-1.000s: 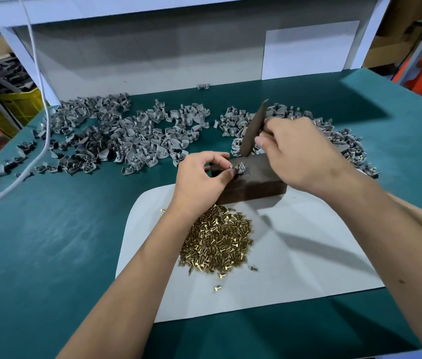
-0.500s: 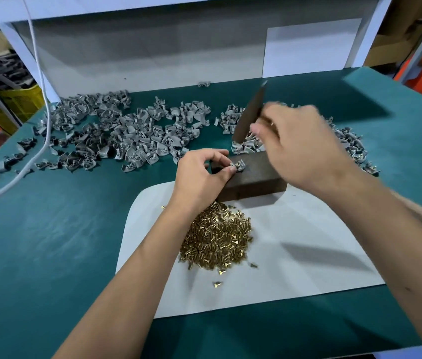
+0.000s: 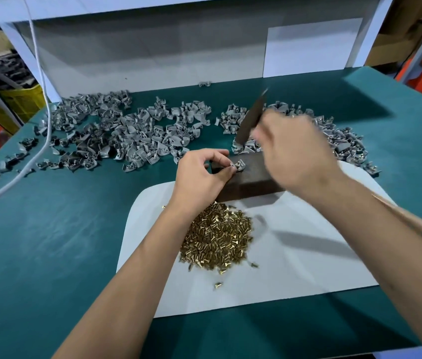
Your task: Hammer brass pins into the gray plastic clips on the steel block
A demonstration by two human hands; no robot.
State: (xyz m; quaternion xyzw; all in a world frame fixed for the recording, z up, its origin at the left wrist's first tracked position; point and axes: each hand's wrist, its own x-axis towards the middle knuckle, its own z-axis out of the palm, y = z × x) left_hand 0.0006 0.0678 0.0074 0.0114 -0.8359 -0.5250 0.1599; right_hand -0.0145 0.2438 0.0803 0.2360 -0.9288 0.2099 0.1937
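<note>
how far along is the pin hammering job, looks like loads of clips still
Done: cannot tell for sure; the smaller clip pile behind the right hand may be finished pieces. In hand: the left hand pinches one gray clip on the steel block while the right hand holds the hammer raised, blurred. Left: the large clip pile and the heap of brass pins.

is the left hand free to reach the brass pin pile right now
Probably not yet: the left hand pinches a gray clip on the steel block. The brass pins lie uncovered just below its wrist, so the path itself looks clear.
</note>
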